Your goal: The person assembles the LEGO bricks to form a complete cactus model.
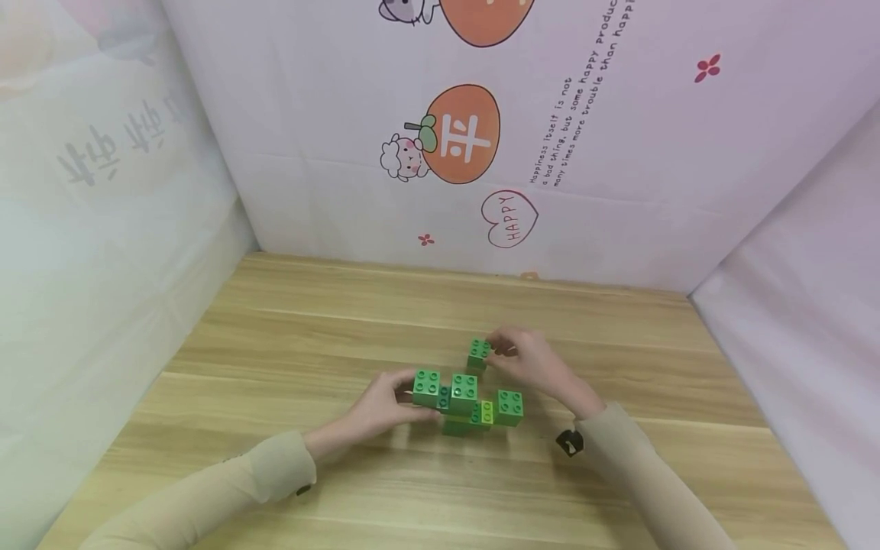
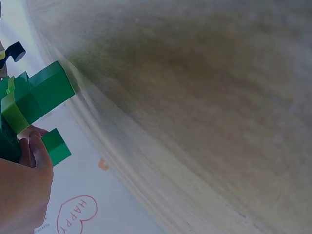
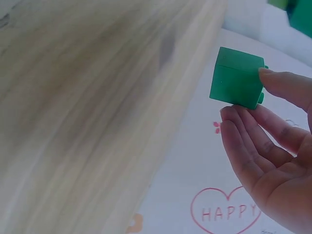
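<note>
My left hand (image 1: 383,402) holds a built-up piece of toy building blocks (image 1: 464,393) by its left end, thumb and fingers on either side. Several bright green blocks with studs on top stand out from it, joined by dark green and yellow-green ones. The left wrist view shows the same block piece (image 2: 46,92) above the left hand (image 2: 24,190). Just beyond this piece, my right hand (image 1: 532,363) pinches a single green block (image 1: 477,353) between thumb and fingertips. Seen from the right wrist, the green block (image 3: 236,78) has its studs turned toward the thumb.
Below both hands lies a wood-grain tabletop (image 1: 330,313). A white printed cloth (image 1: 330,153) with cartoons and lettering rises along its back edge, and pale cloths hang at the left (image 1: 117,191) and right (image 1: 811,290).
</note>
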Demonstrator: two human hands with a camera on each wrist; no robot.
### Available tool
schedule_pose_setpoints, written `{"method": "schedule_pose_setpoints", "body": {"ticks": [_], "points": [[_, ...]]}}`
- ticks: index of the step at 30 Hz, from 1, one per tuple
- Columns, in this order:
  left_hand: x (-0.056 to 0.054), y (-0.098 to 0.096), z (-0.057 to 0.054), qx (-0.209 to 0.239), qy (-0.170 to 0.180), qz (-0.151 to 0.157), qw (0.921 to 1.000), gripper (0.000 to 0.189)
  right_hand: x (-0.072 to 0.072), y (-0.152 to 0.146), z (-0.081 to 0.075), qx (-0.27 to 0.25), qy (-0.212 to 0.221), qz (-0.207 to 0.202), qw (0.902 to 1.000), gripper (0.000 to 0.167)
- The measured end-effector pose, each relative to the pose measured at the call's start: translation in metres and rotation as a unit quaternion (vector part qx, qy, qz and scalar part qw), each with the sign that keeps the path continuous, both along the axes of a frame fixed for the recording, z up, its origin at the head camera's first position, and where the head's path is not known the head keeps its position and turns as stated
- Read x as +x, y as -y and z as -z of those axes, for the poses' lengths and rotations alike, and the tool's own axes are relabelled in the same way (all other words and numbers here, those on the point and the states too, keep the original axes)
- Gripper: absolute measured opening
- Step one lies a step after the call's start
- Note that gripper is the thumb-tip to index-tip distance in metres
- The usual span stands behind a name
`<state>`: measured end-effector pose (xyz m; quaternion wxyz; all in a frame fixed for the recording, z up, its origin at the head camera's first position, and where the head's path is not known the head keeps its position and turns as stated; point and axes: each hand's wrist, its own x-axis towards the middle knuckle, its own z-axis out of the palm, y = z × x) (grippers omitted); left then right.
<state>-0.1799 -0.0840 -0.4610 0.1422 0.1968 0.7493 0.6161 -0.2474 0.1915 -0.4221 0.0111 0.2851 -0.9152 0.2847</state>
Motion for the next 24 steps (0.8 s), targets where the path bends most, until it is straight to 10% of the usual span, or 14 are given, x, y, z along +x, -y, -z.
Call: {"method": "schedule_pose_setpoints", "body": {"ticks": [24], "points": [[0.001, 0.001, 0.001, 0.0, -0.008, 0.005, 1.0, 0.049, 0.035, 0.011, -0.041, -0.031, -0.086, -0.031, 0.9953, 0.029]]}}
